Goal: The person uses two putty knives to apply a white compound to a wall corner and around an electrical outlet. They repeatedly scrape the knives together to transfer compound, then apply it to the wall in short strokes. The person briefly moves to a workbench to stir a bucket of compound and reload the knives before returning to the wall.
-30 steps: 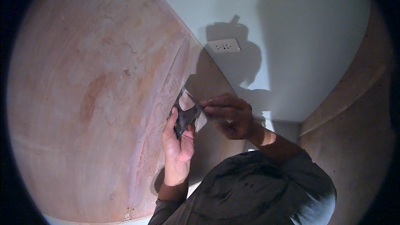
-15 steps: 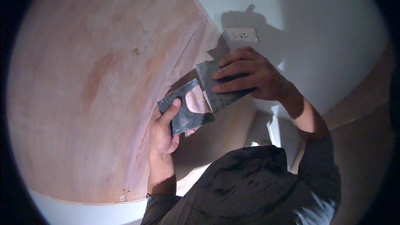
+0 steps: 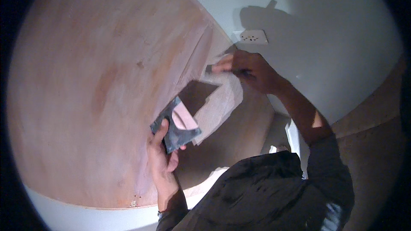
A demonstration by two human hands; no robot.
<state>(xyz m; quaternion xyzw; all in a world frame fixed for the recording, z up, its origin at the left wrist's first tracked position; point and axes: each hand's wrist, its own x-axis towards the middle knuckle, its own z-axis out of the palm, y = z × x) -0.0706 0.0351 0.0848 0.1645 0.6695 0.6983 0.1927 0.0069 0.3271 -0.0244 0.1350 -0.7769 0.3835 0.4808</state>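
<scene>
My left hand [image 3: 159, 158] grips a dark, flat filler-knife plate [image 3: 182, 135], thumb on top and fingers underneath. A smooth patch of pinkish filler [image 3: 182, 116] covers the plate's far edge. Farther up and to the right, my right hand [image 3: 250, 68] is closed on a dark flat scraper [image 3: 209, 69], now turned nearly edge-on and partly hidden by the fingers. The scraper is close to the seam where the brownish panel [image 3: 85, 102] meets the pale wall [image 3: 342, 51]; I cannot tell whether it touches. Motion slightly blurs this hand.
A white socket plate [image 3: 252, 37] is on the pale wall just beyond my right hand. Pinkish streaks of filler run along the panel's edge. A white strip-like object [image 3: 293, 139] stands at the lower right. Shadows of my arms and head fall across the surfaces.
My right hand has moved the scraper away from the plate, up toward the seam, and tilted it edge-on. My left hand has lowered slightly to the left, turning the plate.
</scene>
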